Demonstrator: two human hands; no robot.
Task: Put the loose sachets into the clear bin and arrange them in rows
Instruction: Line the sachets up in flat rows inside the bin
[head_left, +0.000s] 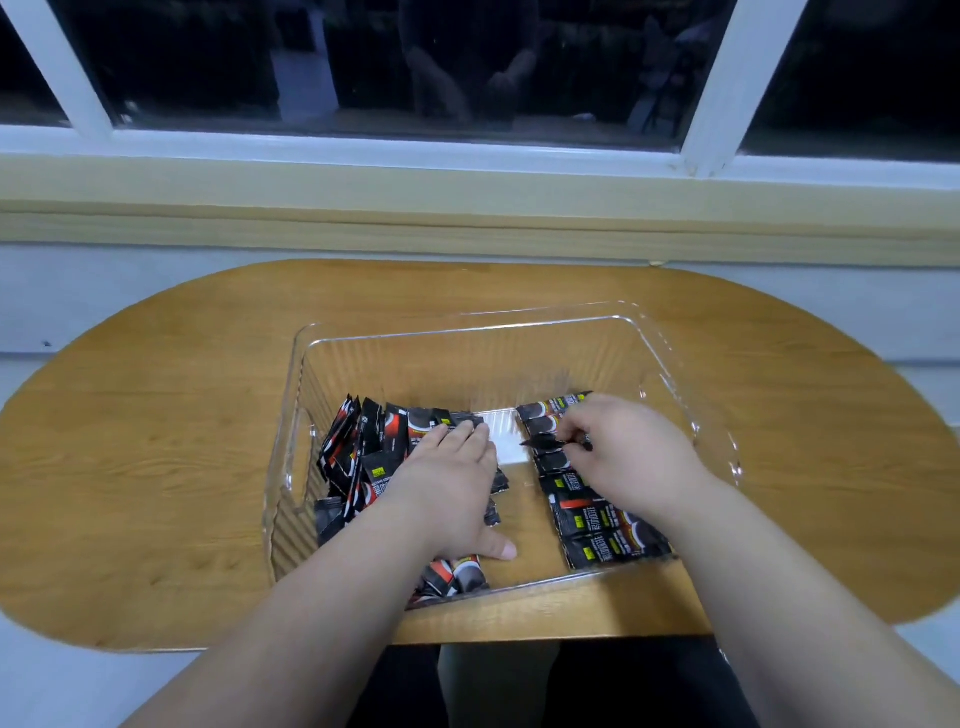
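Arranging stage: a sachet going into the row.
My right hand (628, 457) pinches a sachet (540, 442) just above the row (597, 540) under it; my left hand (452, 483) lies flat, fingers straight, on the jumbled pile (353, 457), all inside the clear bin (467, 332). Next, I judge: set it square against its neighbours.

Single head-worn view, forward and down, close above clear bin (467, 358).
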